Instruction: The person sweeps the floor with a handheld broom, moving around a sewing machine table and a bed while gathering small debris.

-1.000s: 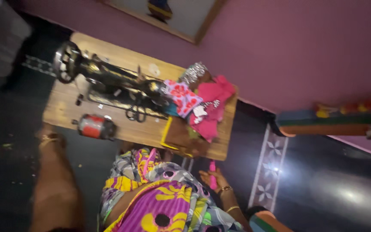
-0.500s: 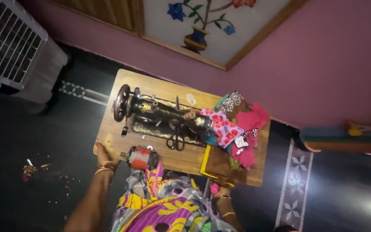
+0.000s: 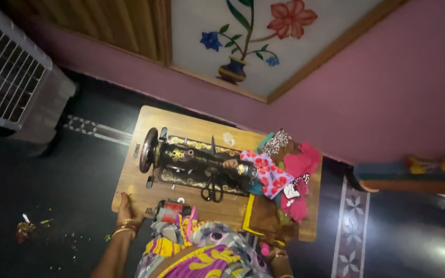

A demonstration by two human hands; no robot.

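Sewing table (image 3: 191,121): my left hand (image 3: 127,208) grips its near-left edge; right hand (image 3: 279,256) mostly hidden, grip indeterminate; dark floor (image 3: 52,180) left.

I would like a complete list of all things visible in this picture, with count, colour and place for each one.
sewing machine: one, black with gold patterns, middle of the table
wooden table: one, light brown, centre of view
scissors: one pair, black, in front of the machine
fabric pile: several pieces, pink, floral and brown, right end of the table
motor: one, red and dark, near table edge
air cooler: one, white-grey, upper left
wall panel: one, painted flowers in a vase, top
scraps: few, mixed colours, dark floor at left
left hand: on the table's near edge, gold bangles
right hand: hidden; only its bangled wrist shows
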